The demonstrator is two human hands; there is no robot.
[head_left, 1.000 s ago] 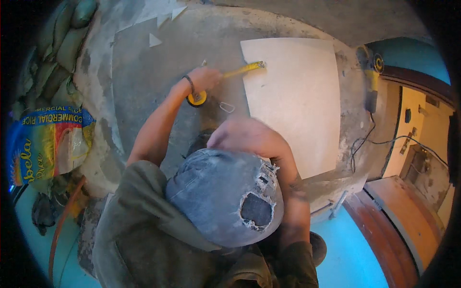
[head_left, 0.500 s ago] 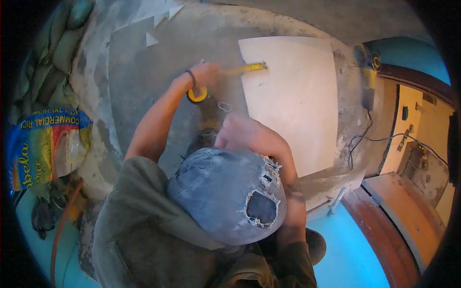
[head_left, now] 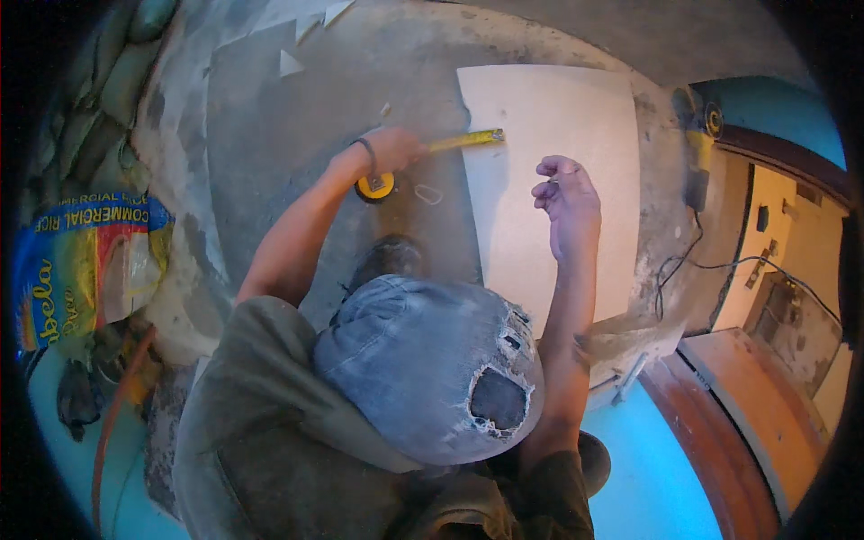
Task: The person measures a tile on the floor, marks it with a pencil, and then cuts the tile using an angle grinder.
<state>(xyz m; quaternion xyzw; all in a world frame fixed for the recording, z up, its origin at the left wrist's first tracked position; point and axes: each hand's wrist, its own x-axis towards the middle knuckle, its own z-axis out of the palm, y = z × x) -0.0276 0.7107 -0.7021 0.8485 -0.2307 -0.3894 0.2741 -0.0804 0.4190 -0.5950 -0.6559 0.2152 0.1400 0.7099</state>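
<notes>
My left hand is closed on the yellow blade of a tape measure. The round yellow and black tape case sits just below my wrist. The blade's end reaches past the left edge of a large white sheet. Over that sheet, my right hand is raised with its fingers curled in. Something small and dark may be between those fingers, too small to name. A pale oval loop lies on the grey surface near the tape case.
A bent knee in torn grey denim fills the middle, its shoe in front. White scraps lie at the far left. A yellow corded power tool stands right of the sheet. A printed sack lies at left.
My right hand has moved from beside the knee to the right and away, over the white sheet. My left hand stays nearly in place with the tape.
</notes>
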